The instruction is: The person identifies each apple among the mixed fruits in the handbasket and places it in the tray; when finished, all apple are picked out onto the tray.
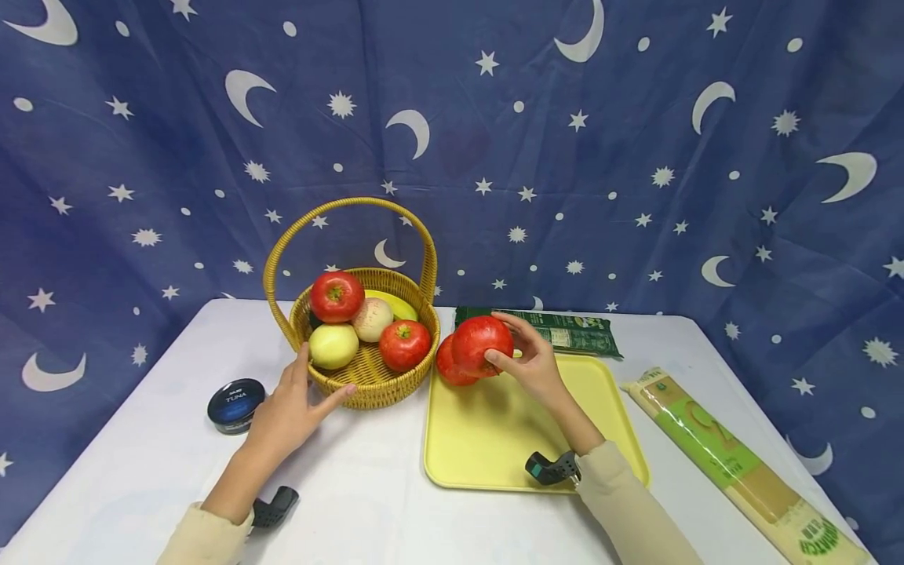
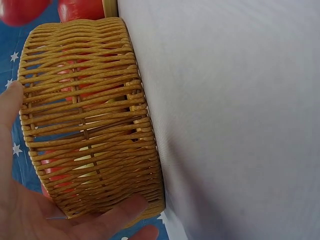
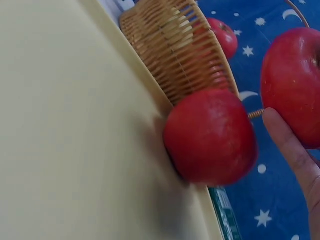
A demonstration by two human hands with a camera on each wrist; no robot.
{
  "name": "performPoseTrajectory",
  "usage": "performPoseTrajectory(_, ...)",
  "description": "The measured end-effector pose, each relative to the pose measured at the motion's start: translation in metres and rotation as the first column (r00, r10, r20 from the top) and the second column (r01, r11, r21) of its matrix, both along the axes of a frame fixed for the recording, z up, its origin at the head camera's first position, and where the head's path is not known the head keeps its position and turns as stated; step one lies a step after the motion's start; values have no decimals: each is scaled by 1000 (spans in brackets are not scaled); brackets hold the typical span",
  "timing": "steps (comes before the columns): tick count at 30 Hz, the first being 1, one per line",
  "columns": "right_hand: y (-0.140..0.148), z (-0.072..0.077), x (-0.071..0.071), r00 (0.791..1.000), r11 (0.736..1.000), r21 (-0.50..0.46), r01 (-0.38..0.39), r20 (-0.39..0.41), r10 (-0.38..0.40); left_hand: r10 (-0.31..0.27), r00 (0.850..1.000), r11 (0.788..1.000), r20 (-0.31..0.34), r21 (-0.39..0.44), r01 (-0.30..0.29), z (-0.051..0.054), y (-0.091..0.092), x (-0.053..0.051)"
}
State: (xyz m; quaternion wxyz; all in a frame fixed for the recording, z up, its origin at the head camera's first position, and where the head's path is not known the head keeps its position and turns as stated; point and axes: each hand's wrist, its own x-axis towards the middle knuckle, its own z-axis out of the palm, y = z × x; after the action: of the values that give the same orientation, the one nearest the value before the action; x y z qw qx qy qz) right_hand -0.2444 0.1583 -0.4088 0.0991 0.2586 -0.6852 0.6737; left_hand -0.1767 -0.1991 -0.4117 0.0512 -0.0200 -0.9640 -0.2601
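Observation:
My right hand (image 1: 533, 362) holds a red apple (image 1: 482, 344) above the back left corner of a yellow tray (image 1: 487, 447). A second red apple (image 3: 210, 137) lies on the tray at that corner, partly covered by the held one in the head view. My left hand (image 1: 286, 412) rests against the front left of a wicker basket (image 1: 384, 392), its fingers spread and fairly straight, thumb at the front rim. Inside the basket are two red apples (image 1: 405, 345), a pale yellow fruit (image 1: 333, 347), a peach-like fruit (image 1: 373, 319) and a yellow, banana-like fruit (image 1: 394, 304).
A dark tuna can (image 1: 236, 404) stands left of my left hand. Behind the tray lies a green packet (image 1: 582, 333). A long noodle packet (image 1: 741, 463) lies on the right. The basket's tall handle (image 1: 353, 202) arches over the fruit. A starry blue cloth (image 1: 452, 157) hangs behind.

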Motion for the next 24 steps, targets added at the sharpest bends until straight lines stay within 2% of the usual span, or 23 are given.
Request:
performPoseTrajectory(3,7,-2,0,1000,1000,-1,18,-1,-18,0,1000,1000,2,-1,0,0,0,1)
performPoseTrajectory(10,23,-6,0,995,997,18,77,63,-78,-4,1000,1000,-7,1,4,0,-1,0)
performPoseTrajectory(16,40,-13,1,987,987,89,138,66,-144,-8,1000,1000,-10,4,8,-1,0,-1)
performPoseTrajectory(24,55,-21,-2,975,968,215,128,149,-163,1,1000,1000,-7,12,-1,-1,0,0)
